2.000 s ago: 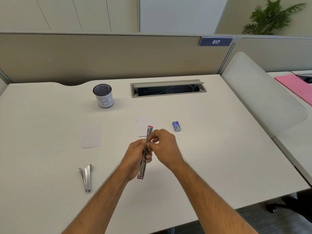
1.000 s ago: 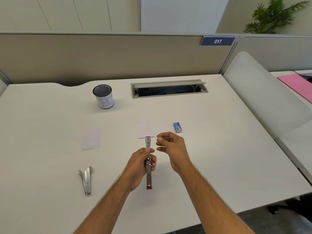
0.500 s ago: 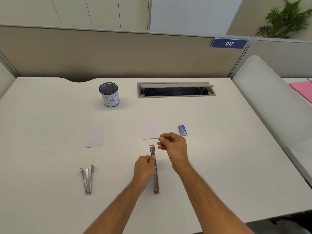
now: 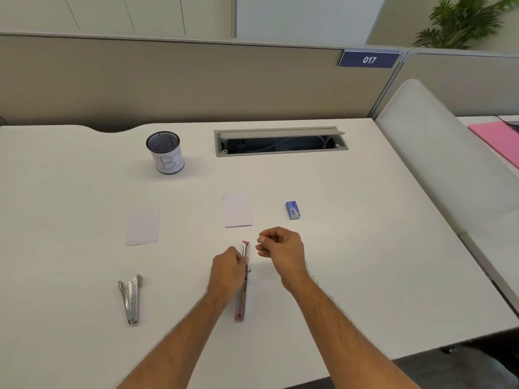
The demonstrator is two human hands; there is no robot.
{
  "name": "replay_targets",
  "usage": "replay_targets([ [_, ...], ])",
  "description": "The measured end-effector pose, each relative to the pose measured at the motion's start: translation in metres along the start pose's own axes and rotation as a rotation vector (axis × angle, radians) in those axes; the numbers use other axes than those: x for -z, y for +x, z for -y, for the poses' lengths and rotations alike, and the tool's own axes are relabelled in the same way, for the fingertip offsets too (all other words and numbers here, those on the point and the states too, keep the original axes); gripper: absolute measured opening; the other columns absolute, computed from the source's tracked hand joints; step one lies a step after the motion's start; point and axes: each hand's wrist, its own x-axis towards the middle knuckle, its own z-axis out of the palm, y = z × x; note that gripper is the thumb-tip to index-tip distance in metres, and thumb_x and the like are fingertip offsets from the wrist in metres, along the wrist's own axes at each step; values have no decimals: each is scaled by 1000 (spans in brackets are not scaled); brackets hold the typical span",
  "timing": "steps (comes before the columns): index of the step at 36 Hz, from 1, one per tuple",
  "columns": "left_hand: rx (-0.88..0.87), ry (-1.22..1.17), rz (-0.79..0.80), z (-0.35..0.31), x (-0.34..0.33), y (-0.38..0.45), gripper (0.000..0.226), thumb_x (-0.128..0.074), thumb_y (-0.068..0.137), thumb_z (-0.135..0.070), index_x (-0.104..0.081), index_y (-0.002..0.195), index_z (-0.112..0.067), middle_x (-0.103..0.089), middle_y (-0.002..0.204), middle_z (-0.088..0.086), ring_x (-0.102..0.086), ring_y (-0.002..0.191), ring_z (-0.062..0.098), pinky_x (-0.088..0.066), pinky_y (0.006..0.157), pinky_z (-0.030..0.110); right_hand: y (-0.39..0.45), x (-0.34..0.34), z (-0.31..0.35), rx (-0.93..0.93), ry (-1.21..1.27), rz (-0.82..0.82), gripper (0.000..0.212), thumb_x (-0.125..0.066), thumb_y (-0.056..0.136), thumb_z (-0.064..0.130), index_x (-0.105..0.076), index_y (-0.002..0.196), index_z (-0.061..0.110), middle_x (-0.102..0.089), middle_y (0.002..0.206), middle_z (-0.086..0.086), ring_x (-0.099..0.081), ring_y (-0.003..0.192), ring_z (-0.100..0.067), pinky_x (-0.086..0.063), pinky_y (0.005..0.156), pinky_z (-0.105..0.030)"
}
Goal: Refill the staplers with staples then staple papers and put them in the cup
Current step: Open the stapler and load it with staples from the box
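Note:
A pink stapler [image 4: 241, 299] lies unfolded flat on the white desk [image 4: 351, 248], pointing away from me. My left hand [image 4: 227, 272] grips its middle from the left. My right hand [image 4: 280, 249] hovers just right of the stapler's far end, thumb and forefinger pinched together; whether something small is between them is unclear. A silver stapler [image 4: 131, 299] lies part open at the near left. Two small paper slips lie further out, one [image 4: 237, 210] beyond the pink stapler, one [image 4: 142, 226] to the left. A blue staple box [image 4: 292, 210] sits at the right. The mesh cup [image 4: 165, 152] stands at the back left.
A cable tray [image 4: 280, 141] with its lid raised is set into the desk's far side. A beige partition [image 4: 196, 80] closes off the back. A white chair back [image 4: 449, 164] stands at the right edge, with pink paper [image 4: 500, 138] on the neighbouring desk.
The pink stapler went from held up in both hands down onto the desk. My right hand let go and now hovers pinched beside it; my left hand still holds it.

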Motion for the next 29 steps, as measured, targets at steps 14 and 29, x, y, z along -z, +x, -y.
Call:
replay_targets([
  [14,3,-65,-44,2,-6,-2,9,-65,98,-11,-63,89,-10,-68,83,3,-65,77,22,-57,70,39,-5,-22,-29,-149,-114,-51,21,-66,88,-2,-71,80,17,-75,83,-4,-76,82,-22,-64,72,-30],
  [29,-8,-239,-171,-12,43,18,14,-59,97,-12,-64,85,-16,-66,79,-7,-58,71,4,-38,55,17,18,-37,10,-3,-60,-10,10,-74,85,4,-73,89,14,-76,81,-3,-70,68,-12,-57,58,-22],
])
